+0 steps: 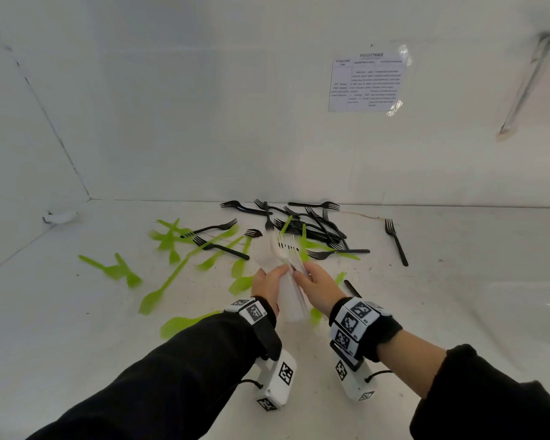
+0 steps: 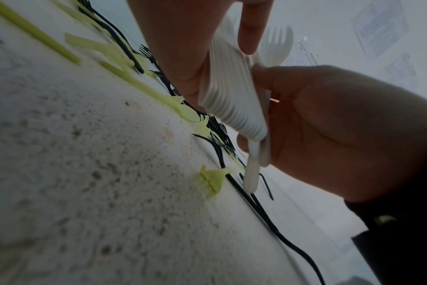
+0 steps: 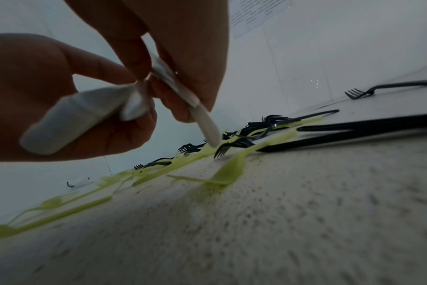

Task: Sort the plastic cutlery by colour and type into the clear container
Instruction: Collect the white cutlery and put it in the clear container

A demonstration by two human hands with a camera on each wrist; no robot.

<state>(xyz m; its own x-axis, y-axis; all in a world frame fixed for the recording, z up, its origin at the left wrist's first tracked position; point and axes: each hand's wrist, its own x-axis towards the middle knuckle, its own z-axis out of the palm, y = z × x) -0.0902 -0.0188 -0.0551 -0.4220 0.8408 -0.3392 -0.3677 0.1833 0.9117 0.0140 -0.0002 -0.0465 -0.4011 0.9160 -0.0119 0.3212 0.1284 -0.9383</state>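
A stack of white cutlery [image 1: 291,296] is held just above the table, and my left hand [image 1: 278,271] grips it round the handles [image 2: 229,92]. Beside that stack, my right hand [image 1: 300,274] pinches a single white fork [image 2: 252,164] whose handle sticks out below the fingers [image 3: 206,123]. White fork tines [image 1: 288,244] point away from me. Green cutlery [image 1: 162,290] lies scattered to the left and under my hands. Black forks [image 1: 311,223] are piled at the back. The clear container [image 1: 527,312] shows faintly at the right edge.
One black fork [image 1: 396,241] lies alone at the back right. White walls close the table at the back and left, with a printed sheet [image 1: 367,81] on the back wall. A small white clip [image 1: 58,215] sits in the far left corner.
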